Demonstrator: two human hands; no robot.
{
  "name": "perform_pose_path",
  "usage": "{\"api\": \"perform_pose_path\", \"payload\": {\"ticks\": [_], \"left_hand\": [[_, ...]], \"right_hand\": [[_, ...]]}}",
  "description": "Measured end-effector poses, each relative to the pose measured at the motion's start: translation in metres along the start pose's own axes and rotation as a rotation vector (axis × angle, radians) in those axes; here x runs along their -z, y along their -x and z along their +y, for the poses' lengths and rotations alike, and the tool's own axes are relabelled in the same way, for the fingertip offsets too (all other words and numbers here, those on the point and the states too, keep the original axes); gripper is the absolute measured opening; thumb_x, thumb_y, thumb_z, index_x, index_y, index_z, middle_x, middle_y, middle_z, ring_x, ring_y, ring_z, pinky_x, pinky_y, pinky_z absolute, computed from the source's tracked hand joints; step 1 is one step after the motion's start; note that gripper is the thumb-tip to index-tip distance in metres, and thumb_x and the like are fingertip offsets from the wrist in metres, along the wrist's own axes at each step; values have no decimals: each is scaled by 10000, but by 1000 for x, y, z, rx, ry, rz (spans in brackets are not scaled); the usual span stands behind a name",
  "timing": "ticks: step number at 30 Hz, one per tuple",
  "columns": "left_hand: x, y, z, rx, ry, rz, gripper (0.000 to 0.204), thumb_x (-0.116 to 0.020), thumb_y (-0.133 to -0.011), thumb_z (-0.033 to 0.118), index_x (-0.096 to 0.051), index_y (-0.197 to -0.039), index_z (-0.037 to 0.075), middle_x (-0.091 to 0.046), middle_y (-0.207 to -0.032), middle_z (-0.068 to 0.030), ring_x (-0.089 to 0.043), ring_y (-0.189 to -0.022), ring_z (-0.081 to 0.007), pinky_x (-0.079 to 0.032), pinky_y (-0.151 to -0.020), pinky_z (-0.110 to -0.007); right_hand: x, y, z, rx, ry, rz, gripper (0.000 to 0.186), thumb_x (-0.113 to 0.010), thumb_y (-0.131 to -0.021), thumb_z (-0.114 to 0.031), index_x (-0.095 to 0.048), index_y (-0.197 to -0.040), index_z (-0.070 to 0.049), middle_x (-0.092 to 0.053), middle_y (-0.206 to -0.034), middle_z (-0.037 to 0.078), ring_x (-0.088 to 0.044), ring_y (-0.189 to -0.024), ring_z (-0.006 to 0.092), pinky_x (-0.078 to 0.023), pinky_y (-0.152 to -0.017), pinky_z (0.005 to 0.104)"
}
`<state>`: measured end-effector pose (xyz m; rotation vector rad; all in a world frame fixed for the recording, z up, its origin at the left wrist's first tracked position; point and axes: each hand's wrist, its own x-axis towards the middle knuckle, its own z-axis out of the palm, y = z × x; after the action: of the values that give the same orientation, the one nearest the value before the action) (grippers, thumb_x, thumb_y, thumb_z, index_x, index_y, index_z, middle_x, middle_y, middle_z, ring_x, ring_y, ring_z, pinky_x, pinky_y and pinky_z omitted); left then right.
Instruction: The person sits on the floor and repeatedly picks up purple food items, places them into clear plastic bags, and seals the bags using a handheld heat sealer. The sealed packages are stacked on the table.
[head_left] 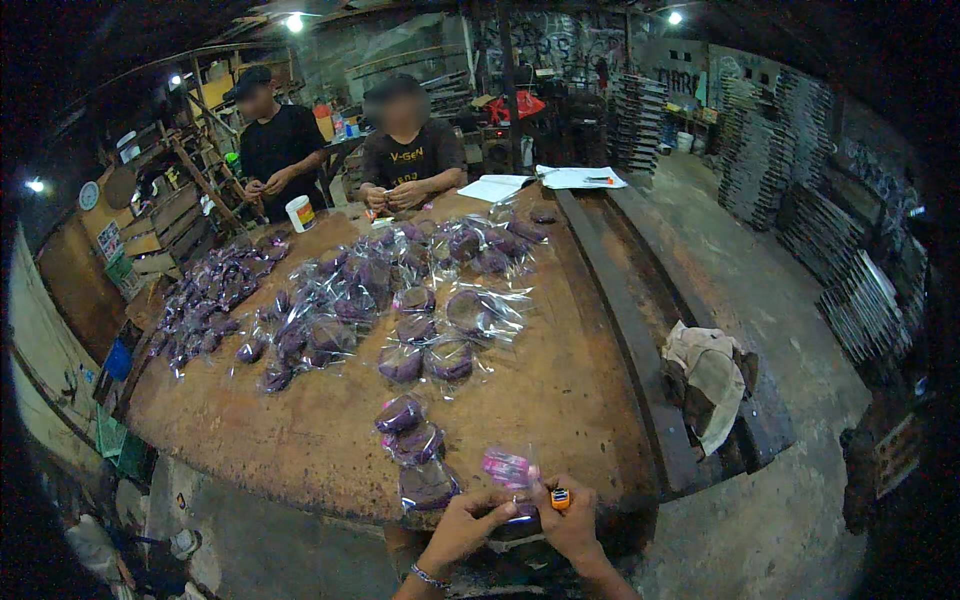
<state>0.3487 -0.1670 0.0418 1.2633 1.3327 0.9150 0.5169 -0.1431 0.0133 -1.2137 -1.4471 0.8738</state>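
Graffitied wall (pixel 560 45) behind; both hands (pixel 478 518) pinch a pink-printed wrapper (pixel 508 468), the right (pixel 570 522) also gripping an orange object (pixel 560 498).

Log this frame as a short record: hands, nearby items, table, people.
left hand: fingertips at a purple wrapped piece, grip unclear
right hand: holds a small orange object
just beyond hands: pink clear packet
left of hands: three wrapped purple items in a row
table: brown, bearing heaped wrapped purple items
right side: crumpled beige cloth
far side: two people, dark tops
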Motion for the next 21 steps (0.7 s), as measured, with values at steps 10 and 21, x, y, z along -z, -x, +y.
{"api": "perform_pose_path", "payload": {"ticks": [10,21], "left_hand": [[-9,-1,-11,-19,401,9,318,-512,-928,236,-589,-1078,-34,-638,-1023,-97,-588,-910,-149,-454,-819,-277],[-3,-2,-36,94,427,28,281,-545,-909,264,-609,-1008,10,-645,-958,-74,-599,-869,-169,-493,-797,-311]], "right_hand": [[-4,-7,11,-241,0,-67,209,-652,-818,-184,-576,-728,-12,-518,-574,79,-483,-534,126,-395,-488,301],[1,-6,7,499,-79,-372,253,-755,-673,-172,-662,-854,-22,-632,-826,122,-628,-757,215,-493,-692,300]]}}
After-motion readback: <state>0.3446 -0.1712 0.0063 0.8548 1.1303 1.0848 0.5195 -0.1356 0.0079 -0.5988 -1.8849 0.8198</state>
